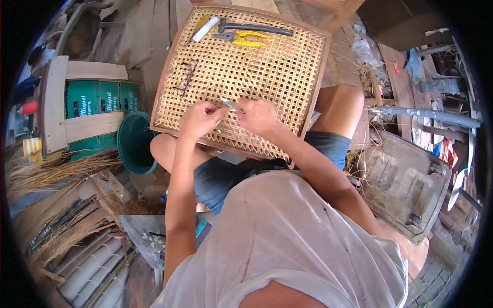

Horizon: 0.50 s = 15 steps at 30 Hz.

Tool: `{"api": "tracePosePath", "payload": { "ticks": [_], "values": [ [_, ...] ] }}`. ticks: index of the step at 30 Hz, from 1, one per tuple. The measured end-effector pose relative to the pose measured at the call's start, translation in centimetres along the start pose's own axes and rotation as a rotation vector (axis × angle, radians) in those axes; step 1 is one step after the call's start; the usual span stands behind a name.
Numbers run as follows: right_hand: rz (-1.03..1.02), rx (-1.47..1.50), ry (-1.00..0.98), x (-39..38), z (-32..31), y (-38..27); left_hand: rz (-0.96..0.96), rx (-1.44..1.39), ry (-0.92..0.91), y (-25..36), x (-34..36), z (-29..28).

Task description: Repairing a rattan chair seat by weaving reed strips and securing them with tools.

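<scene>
A wood-framed panel of woven cane point(277, 77) lies across my lap. Over its near part, my right hand point(261, 115) is closed around a small knife, whose short pale blade point(230, 104) points left toward my other hand. My left hand point(197, 119) is pinched just left of the blade; whatever sits between its fingertips is too small to make out. Farther up on the cane rest a pair of dark-framed eyeglasses point(187, 77), a hammer point(257, 27), yellow-handled cutters point(249, 39) and a white tube-like piece point(206, 29).
Left of my knee stands a dark green bucket point(131, 146), beside green crates point(87, 102) behind wooden boards. Loose cane strands point(56, 177) spread at the left. On the right are a grey plastic lid-like tray point(405, 179) and a metal pipe point(426, 116).
</scene>
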State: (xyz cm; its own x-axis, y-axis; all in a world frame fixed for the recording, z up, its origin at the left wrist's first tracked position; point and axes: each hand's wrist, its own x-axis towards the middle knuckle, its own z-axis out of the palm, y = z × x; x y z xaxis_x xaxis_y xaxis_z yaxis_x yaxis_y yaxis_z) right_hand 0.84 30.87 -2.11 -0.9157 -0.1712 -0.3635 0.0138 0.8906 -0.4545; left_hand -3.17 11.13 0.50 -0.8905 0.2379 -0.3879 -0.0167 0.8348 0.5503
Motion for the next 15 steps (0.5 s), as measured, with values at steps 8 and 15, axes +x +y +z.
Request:
{"api": "tracePosePath", "payload": {
  "ticks": [8,15],
  "values": [
    [-0.196,0.907,0.283,-3.6,-2.1,5.7,-0.079,0.085,0.166,0.4,-2.2,2.2],
    [-0.512,0.524,0.161,-1.8,-1.2,2.3,-0.072,0.069,0.304,0.6,-2.3,4.2]
  ]
}}
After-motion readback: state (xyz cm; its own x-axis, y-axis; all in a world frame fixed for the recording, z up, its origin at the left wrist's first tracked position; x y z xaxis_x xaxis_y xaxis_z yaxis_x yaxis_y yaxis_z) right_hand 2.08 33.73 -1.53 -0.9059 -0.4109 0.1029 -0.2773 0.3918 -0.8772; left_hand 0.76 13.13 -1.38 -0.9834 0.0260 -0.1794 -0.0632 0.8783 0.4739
